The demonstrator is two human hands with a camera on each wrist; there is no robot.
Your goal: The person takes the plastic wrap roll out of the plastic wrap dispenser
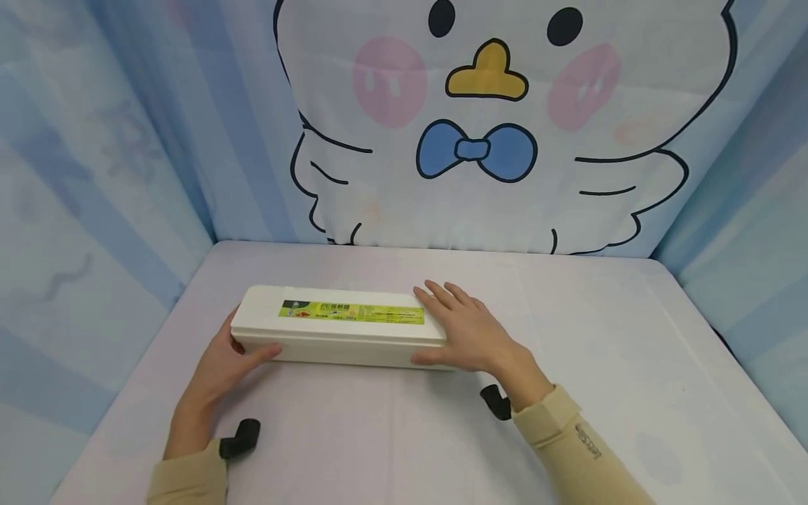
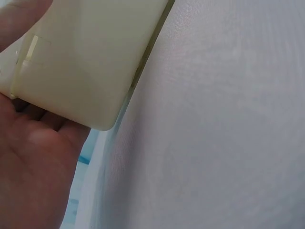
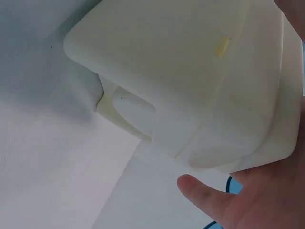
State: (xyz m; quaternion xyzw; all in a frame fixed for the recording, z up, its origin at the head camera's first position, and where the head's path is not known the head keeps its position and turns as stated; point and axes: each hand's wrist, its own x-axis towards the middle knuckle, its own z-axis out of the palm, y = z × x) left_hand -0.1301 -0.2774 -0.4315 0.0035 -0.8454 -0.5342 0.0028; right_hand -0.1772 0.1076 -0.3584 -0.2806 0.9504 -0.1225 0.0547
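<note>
A long white cling film box (image 1: 353, 351) lies crosswise in front of me, with a yellow-green label (image 1: 351, 313) on its lid. My left hand (image 1: 217, 372) grips its left end, thumb along the front face and the other fingers behind the end. At the right end, my right hand (image 1: 473, 338) holds it with the thumb on the front and fingers spread over the top and end. In the left wrist view the box (image 2: 86, 62) sits between thumb and fingers. The right wrist view shows the end of the box (image 3: 176, 67) with a rounded recess low on it; one finger sticks out beyond it.
A pale cloth covers the table (image 1: 391, 435). Behind it hangs a curtain (image 1: 492, 210) with a cartoon bird, and blue-white curtains (image 1: 76, 231) close in both sides. Black fittings (image 1: 240, 438) stick out near both tan sleeve cuffs.
</note>
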